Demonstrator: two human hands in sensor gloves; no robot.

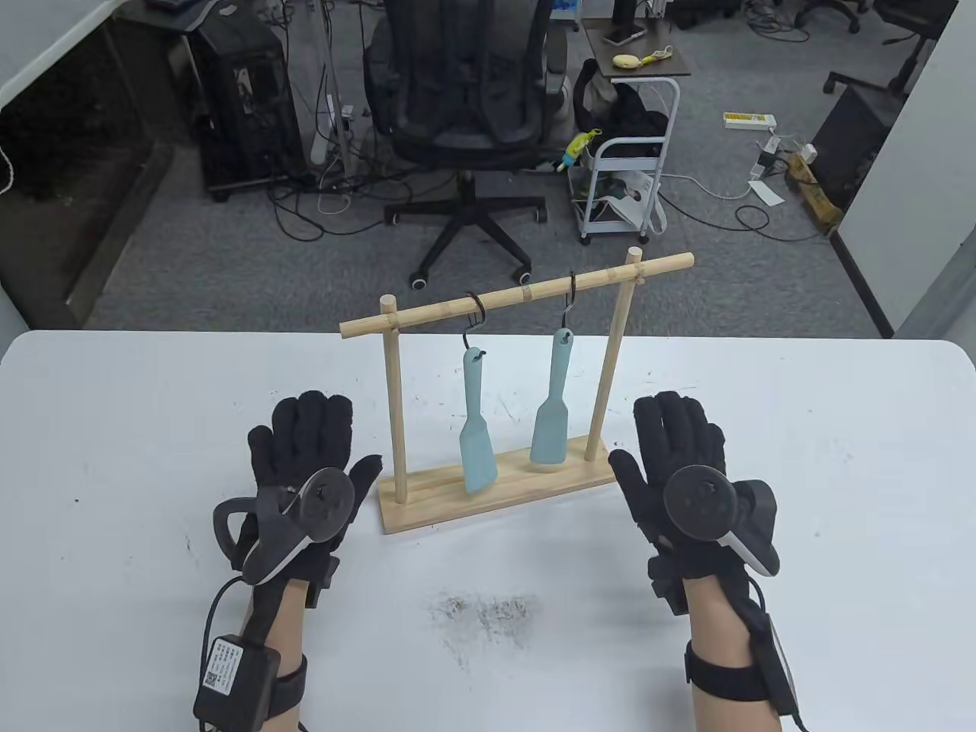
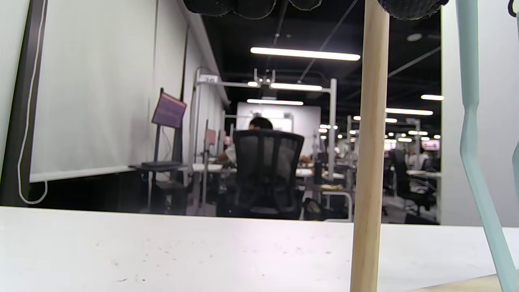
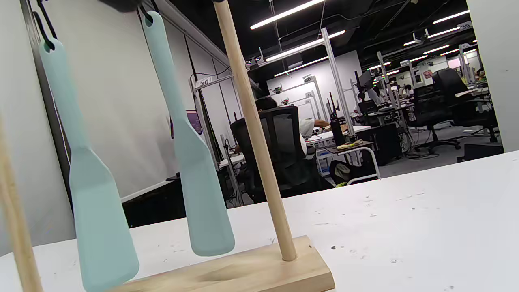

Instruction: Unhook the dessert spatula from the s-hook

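Observation:
A wooden rack stands mid-table. Two light-blue dessert spatulas hang from black s-hooks on its crossbar: the left spatula on the left s-hook, the right spatula on the right s-hook. My left hand rests flat on the table left of the rack's base, fingers spread, holding nothing. My right hand rests flat to the right of the base, also empty. The right wrist view shows both spatulas and a post. The left wrist view shows a post and a spatula edge.
The white table has a smudged patch near its front. Beyond the far edge are an office chair, a white cart and cables on the floor.

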